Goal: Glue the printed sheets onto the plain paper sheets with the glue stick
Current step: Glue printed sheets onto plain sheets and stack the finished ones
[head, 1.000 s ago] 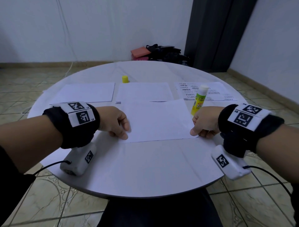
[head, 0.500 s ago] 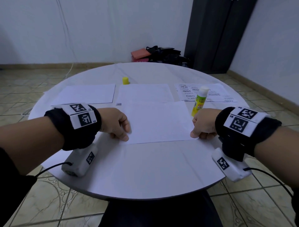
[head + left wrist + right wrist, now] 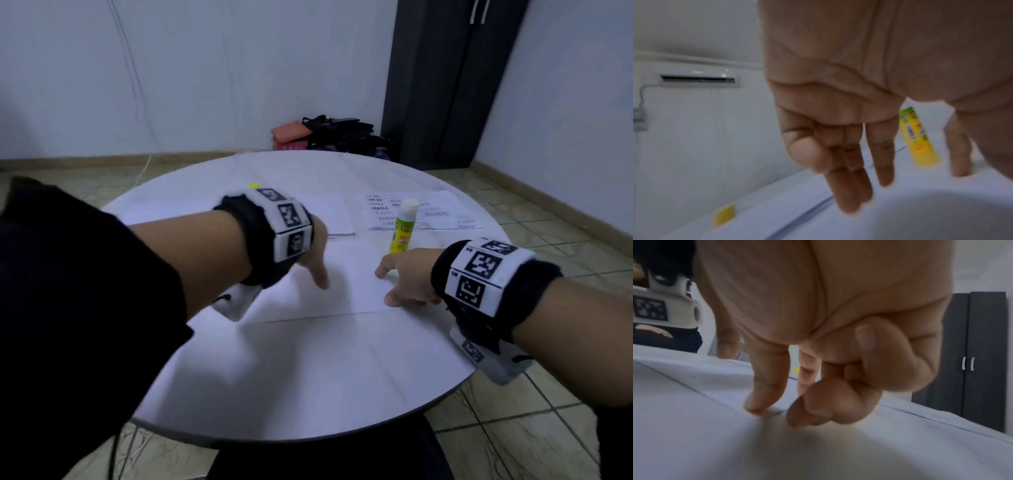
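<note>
So both hands are over the plain white paper sheet (image 3: 346, 274) lying in the middle of the round white counter (image 3: 308, 370). The left hand (image 3: 313, 255) is hanging above the sheet with a loose, wide grip, fingers (image 3: 851, 186) pointing down and fairly straight, nothing held; from the left wrist view I honestly can't tell if the tips actually touch the paper, it's pretty blurry. The right hand (image 3: 406, 277) sits at the sheet's right near corner, and in the right wrist view its fingers (image 3: 764, 395) are curled down with the tips on the paper edge, thumb out to the side, so it's a narrow grip resting on the sheet rather than wrapped round anything. Just past the right hand's knuckles stands the yellow-and-green glue stick with the white cap end up (image 3: 404, 226), upright, close to the hand but not touched. Beyond that, further out from the right grip, lie the printed sheets with black text like "FRAGILE" (image 3: 438, 214), flat on the counter. Another plain white sheet (image 3: 337, 216) lies just past the left hand, and a small yellow cap-like thing (image 3: 253, 185) peeks out behind the left wristband. Both wrists wear black bands with white marker tags (image 3: 479, 274). Off the counter there's a dark grey cabinet (image 3: 445, 85) in the corner and a pile of dark and red stuff (image 3: 329, 135) on the tiled floor.
</note>
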The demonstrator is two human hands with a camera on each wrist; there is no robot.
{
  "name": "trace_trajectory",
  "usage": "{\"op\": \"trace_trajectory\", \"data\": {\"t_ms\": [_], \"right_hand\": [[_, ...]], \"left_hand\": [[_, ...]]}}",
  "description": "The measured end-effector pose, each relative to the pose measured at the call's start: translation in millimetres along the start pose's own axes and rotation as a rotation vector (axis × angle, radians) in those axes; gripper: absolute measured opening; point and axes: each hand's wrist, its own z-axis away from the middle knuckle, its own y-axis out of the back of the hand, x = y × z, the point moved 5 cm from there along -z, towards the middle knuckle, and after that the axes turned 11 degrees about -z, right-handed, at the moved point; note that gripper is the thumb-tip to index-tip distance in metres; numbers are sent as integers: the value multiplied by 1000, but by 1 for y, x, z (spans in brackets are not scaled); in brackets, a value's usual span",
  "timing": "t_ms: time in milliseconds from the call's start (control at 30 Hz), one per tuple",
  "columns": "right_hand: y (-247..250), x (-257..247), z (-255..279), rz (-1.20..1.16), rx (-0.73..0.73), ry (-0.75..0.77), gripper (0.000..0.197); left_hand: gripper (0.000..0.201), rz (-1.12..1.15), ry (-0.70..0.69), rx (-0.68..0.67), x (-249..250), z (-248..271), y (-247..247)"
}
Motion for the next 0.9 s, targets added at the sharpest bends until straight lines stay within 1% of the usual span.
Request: {"op": "trace_trajectory", "data": {"t_ms": [67, 100, 133, 167, 200, 267, 333, 367, 400, 467, 567, 633, 700, 800, 900], "right_hand": [[1, 0, -1, 23, 9, 22, 53], [1, 0, -2, 44, 13, 30, 53], [1, 0, -2, 64, 12, 40, 51], [1, 0, -2, 89, 4, 53, 50], [1, 0, -3, 109, 4, 70, 51], [2, -1, -2, 122, 1, 87, 54], [4, -2, -1, 131, -19, 87, 53], [5, -2, -1, 136, -25, 82, 52], [5, -2, -2, 135, -24, 75, 52], [6, -2, -3, 129, -13, 62, 52], [6, -4, -3, 105, -31, 37, 52], [5, -7, -2, 104, -38, 35, 51], [3, -13, 1, 198, -55, 47, 49], [-6, -27, 2, 501, -112, 102, 37], [-16, -51, 8, 641, -71, 150, 27]], "left_hand": [[66, -119, -73, 29, 43, -12, 13], [72, -129, -104, 35, 62, -14, 18], [70, -114, -141, 46, 77, -15, 21], [64, -86, -176, 39, 85, -14, 21], [59, -45, -199, 34, 86, -15, 20], [59, -53, -183, 16, 71, -14, 11], [83, -125, -122, 2, 47, -15, -4], [92, -167, -87, -7, 34, -13, -11], [95, -184, -64, -15, 21, -9, -17], [93, -157, -19, -48, -7, 4, -30], [107, -156, 67, -104, -49, 24, -50], [111, -145, 92, -136, -67, 32, -61], [117, -134, 95, -163, -77, 37, -70], [121, -130, 73, -154, -82, 38, -73], [117, -153, 59, -147, -79, 37, -72]]}}
